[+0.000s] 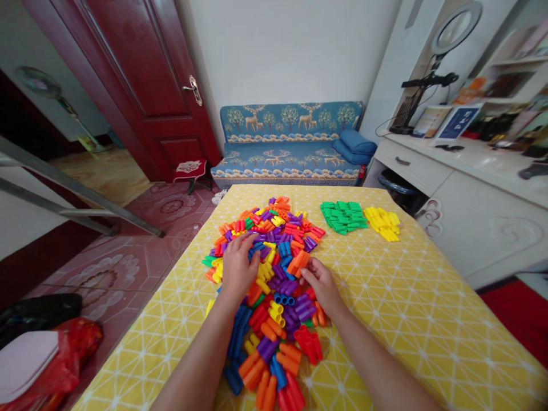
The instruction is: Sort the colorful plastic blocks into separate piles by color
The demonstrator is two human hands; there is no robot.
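Hands first: the left hand point(240, 267) is over the mixed pile point(278, 275), palm down, fingers loosely spread and thumb set apart; whether its fingertips touch a piece cannot be told. The right hand point(322, 282), at the pile's right edge, pinches an orange piece point(298, 264) between thumb and fingers.

Left to right, the following is noted. At far left, a pedestal fan point(38, 81) stands beyond a grey metal frame point(81, 186); below, a black bag point(47, 311) and a red plastic bag point(81, 348) lie near the floor. Next come a dark red door point(132, 63) with a metal handle and a small stool point(189, 167).

The pile covers the left-centre of the surface point(385, 297), which bears a yellow cloth with white lines. It consists of tube-like plastic pieces in orange, red, purple, blue, yellow and green, lying at various angles. Behind it is a patterned blue sofa point(274, 151).

To the pile's right, and apart from it, lies a green group point(343, 217), with a yellow group point(382, 222) just beside it. At far right, a white cabinet point(483, 200) carries a ring light point(477, 17).
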